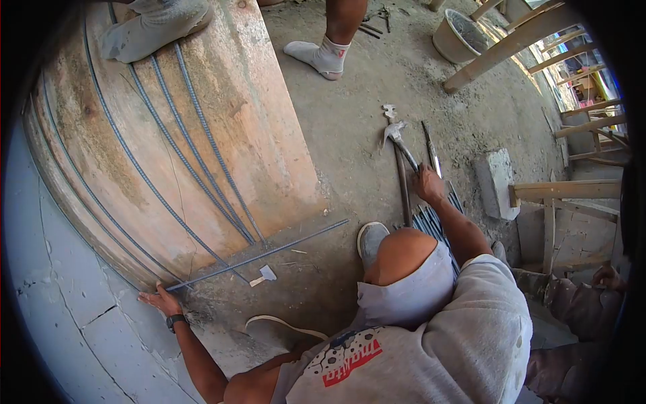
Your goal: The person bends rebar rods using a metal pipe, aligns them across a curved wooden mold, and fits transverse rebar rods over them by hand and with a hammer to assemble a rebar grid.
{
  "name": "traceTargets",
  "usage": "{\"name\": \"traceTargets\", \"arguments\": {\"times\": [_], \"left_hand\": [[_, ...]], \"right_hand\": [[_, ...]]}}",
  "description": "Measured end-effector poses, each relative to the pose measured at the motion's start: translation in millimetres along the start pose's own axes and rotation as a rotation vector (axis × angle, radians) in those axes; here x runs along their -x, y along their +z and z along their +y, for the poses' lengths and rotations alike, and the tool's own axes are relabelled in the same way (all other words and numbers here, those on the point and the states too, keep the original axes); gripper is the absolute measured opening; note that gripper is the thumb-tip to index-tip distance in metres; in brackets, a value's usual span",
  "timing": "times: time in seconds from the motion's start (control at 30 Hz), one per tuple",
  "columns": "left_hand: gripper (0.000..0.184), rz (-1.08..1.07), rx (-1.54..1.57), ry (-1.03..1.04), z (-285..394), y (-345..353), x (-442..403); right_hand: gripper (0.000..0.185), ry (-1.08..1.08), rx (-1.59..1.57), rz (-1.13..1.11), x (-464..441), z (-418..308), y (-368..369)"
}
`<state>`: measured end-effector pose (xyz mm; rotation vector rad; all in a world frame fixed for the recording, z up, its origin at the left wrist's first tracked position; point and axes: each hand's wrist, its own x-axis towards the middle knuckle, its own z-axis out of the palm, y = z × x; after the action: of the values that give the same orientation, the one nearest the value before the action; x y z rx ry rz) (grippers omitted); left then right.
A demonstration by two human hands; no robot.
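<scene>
My left hand [162,301], with a dark watch on its wrist, is low at the left by the pale block wall. Its thumb and fingers are around the near end of a ribbed rebar [262,254], which slants across the ends of other bars. In my right hand [429,183] is the handle of a claw hammer [397,133], its metal head pointing away from me. Just beyond it lies a second hammer [405,188] on the concrete floor. A thin metal tool [431,147] lies beside it, and several short bars [424,221] are bundled near my knee.
A curved wooden panel [262,128] carries several long rebars [202,118]. Another person's socked foot [321,57] stands on the floor, the other foot on the panel. A bucket [459,37], wooden props [505,48] and a concrete block [496,183] stand right. A small pale scrap [268,273] lies near the bar.
</scene>
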<state>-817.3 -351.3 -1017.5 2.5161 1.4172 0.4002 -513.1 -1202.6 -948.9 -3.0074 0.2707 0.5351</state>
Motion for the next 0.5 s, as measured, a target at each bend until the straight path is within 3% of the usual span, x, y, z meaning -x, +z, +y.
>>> {"name": "traceTargets", "arguments": {"times": [0.13, 0.23, 0.3, 0.33, 0.37, 0.4, 0.5], "left_hand": [[0.104, -0.164, -0.025, 0.004, 13.6, -30.9, 5.6], [0.105, -0.141, -0.169, -0.017, 10.9, -22.8, 11.0], [0.106, -0.042, -0.169, -0.089, 27.1, -15.3, 30.0], [0.107, 0.004, -0.162, -0.090, 32.6, -10.7, 34.4], [0.108, 0.030, -0.121, -0.111, 37.5, -7.2, 36.7], [0.110, -0.003, -0.024, -0.170, 50.4, -14.5, 41.4], [0.110, 0.074, 0.068, -0.151, 55.3, -13.5, 46.5]], "right_hand": [[0.041, 0.076, -0.073, 0.079, 19.5, 27.7, -7.4], [0.056, 0.009, -0.178, 0.070, 39.8, 45.8, -15.8], [0.065, 0.089, -0.111, 0.228, 15.3, 73.8, 2.2], [0.068, 0.074, -0.011, 0.140, -3.7, 115.2, 31.5], [0.070, 0.209, 0.060, -0.027, -12.1, 114.7, 36.2], [0.069, 0.107, -0.105, -0.130, -17.0, 118.6, 32.5], [0.066, -0.032, -0.188, -0.096, -45.0, 142.3, 33.8]]}}
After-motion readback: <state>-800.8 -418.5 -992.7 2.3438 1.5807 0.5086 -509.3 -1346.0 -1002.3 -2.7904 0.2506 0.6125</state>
